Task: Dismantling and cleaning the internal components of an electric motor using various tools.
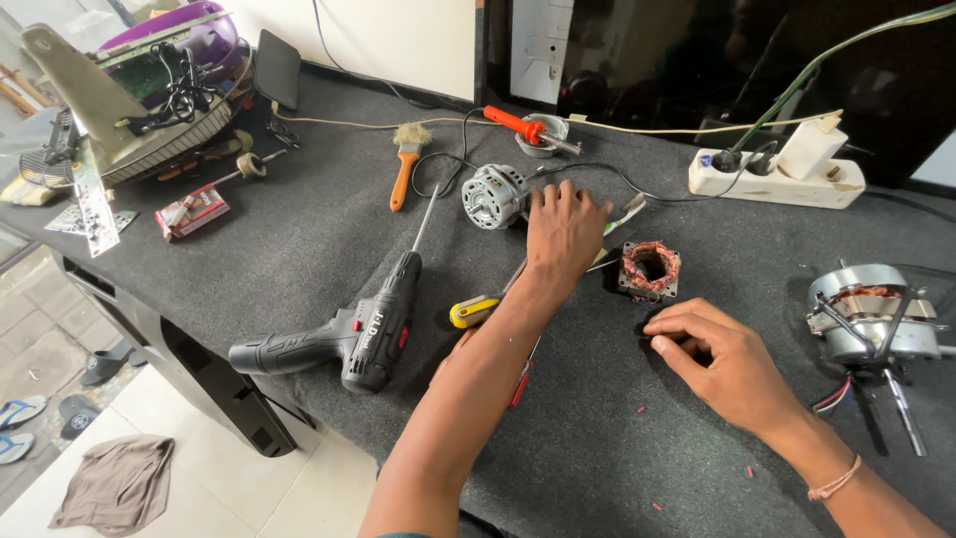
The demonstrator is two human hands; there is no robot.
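Dark grey speckled felt table cover (617, 438), black cordless drill (344, 339) with red trigger, yellow-handled screwdriver (473, 310), orange-handled brush (405, 164) with tan bristles, red-handled soldering iron (528, 129), copper-coloured winding on grey stator (650, 269), silver motor (495, 195), cream power strip (772, 179), purple housing (194, 35)
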